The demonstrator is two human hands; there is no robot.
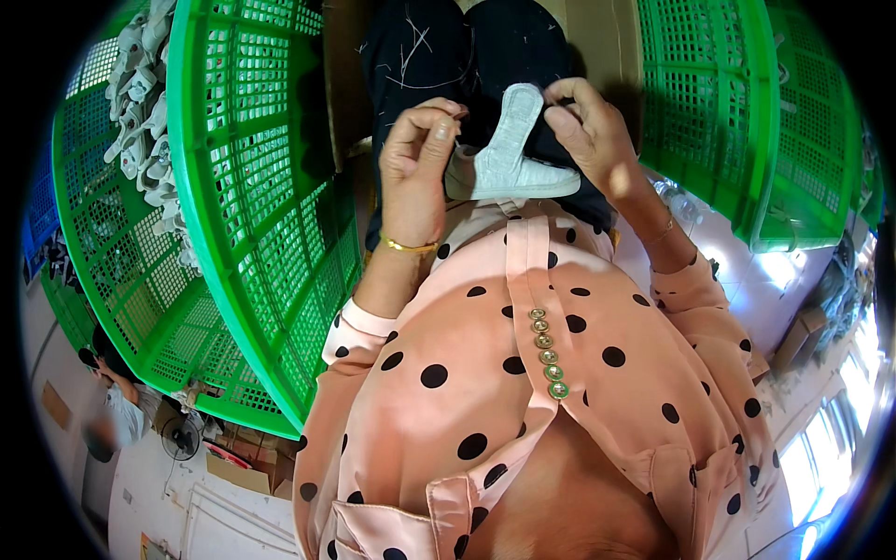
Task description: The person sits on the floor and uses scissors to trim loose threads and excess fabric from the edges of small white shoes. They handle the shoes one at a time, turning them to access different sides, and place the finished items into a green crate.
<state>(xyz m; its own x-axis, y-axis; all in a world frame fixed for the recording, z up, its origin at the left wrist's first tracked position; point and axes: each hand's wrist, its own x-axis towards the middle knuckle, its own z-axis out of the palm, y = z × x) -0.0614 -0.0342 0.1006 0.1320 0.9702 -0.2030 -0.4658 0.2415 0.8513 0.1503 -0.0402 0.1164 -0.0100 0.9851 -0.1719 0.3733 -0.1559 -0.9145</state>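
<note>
White fabric makes up the small shoe with a pale sole (527,179) that we find lying across the lap, its toe toward the person's right and its long rounded white tongue (515,126) pointing away from the body. It sits over black trousers (420,56) flecked with loose pale threads (416,42), close against the hem of a pink blouse with black dots (467,373).

Left hand (417,154): we observe curled fingers, with the thumb pressed against the index finger, just beside the heel end. We cannot tell whether anything fine lies in this pinch. A thin gold-coloured bracelet (408,247) circles the wrist.

Right hand (593,131): we record thumb and forefinger bent and spread slightly apart, next to the tongue's rounded tip; contact with it cannot be determined from our view. A patch of light falls near the wrist.

Surroundings: we note a tall green plastic lattice basket (261,187) on the left, and beyond it a heap of whitish shoes (145,103). Another green lattice basket (700,112) stands on the right. Brown cardboard (607,56) backs the knees. At lower left we see a dark round fan (179,436) near another person (126,411), partly blurred.
</note>
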